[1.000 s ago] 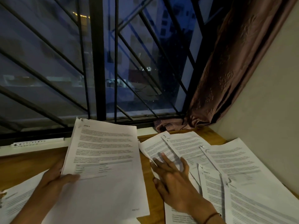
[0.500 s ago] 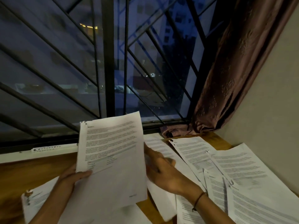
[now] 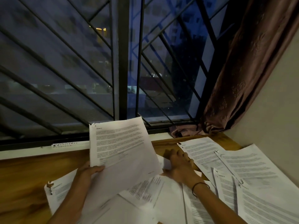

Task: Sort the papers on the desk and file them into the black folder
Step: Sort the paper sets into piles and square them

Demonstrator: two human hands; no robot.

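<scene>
While the left hand [image 3: 90,171] pinches one sheaf [image 3: 119,147] upright and the right hand [image 3: 178,162] curls onto another sheet [image 3: 166,164], most papers [image 3: 242,172] lie loose on the desk [image 3: 24,175], folder nowhere visible, so sorting's barely begun.

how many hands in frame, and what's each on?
2. Left hand holds a raised sheaf of papers at its lower left edge. Right hand is on a sheet lying on the desk, partly behind the sheaf; grip unclear.
</scene>
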